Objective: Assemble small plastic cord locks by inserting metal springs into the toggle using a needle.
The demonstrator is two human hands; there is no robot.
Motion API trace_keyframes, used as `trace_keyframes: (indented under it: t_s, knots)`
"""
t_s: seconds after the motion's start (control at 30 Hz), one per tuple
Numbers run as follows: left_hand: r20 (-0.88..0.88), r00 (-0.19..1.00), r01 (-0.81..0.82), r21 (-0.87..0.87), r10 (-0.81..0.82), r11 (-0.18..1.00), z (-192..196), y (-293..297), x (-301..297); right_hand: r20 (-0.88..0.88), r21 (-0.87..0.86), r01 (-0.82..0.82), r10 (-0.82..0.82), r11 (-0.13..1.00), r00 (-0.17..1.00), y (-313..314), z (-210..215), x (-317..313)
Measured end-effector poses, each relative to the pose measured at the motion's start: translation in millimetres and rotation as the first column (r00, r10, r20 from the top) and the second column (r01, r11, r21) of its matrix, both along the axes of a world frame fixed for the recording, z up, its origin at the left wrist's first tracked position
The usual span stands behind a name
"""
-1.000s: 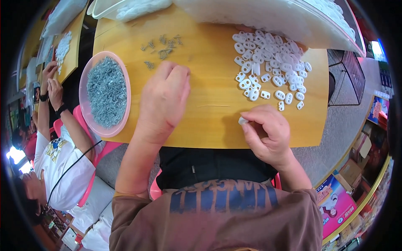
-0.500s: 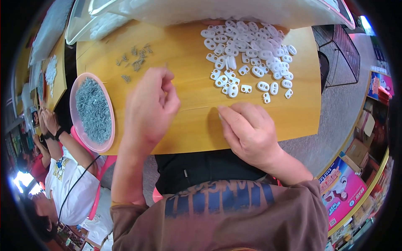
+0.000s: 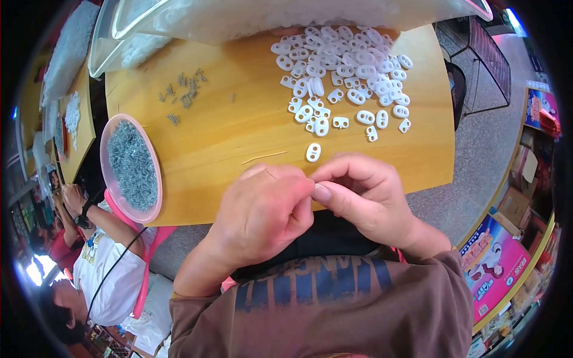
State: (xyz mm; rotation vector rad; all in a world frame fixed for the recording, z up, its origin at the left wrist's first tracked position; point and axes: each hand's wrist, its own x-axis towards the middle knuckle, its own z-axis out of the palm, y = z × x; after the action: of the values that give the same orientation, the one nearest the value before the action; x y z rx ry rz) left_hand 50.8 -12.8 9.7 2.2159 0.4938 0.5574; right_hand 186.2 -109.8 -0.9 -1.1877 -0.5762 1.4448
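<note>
In front of my body, my left hand [image 3: 262, 215] and my right hand [image 3: 367, 197] meet at the fingertips, both closed in a pinch. Whatever lies between them is too small and too covered to make out. Just beyond the fingertips, a white oval two-hole plastic piece [image 3: 313, 153] lies alone on the wooden table [image 3: 197, 173]. Farther back on the right spreads a heap of similar white plastic pieces [image 3: 334, 58]. Several small grey metal pieces [image 3: 190, 90], possibly springs, lie loose at the back left.
A pink bowl [image 3: 159, 194] full of small grey metal pieces stands at the table's left edge. Large translucent bins [image 3: 250, 21] line the back. Beyond the left edge sits another person [image 3: 110, 256] in white. Shelves with boxes [image 3: 516, 206] stand at right.
My left hand has come down and right from beside the loose metal pieces to my right hand. My right hand has shifted slightly. The lone white oval piece now shows beyond the fingers.
</note>
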Motion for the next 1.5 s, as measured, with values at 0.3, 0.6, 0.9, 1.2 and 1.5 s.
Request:
trace_keyframes:
  t_s: [0.3,0.6,0.9,1.2,1.5]
  knots:
    - [0.099,0.993,0.046,0.172,-0.063,0.984,-5,2,-4,-0.214,-0.165,-0.057,0.02,0.985,0.977,2,2,13]
    - [-0.132,0.971,-0.185,0.11,0.199,0.977,-14,36,14,-0.057,-0.026,0.105,-0.106,0.994,0.993,3,-12,7]
    - [-0.156,0.982,-0.076,0.174,0.104,0.982,-33,48,27,0.064,0.129,0.093,-0.101,0.987,0.993,0,-26,6]
    - [-0.268,0.959,-0.045,0.179,0.093,0.983,-32,52,28,-0.287,-0.03,0.209,-0.208,0.978,0.935,6,-18,21]
    - [-0.308,0.946,-0.062,0.145,0.105,0.987,-26,56,27,-0.44,0.009,0.157,-0.137,0.988,0.887,4,-14,20]
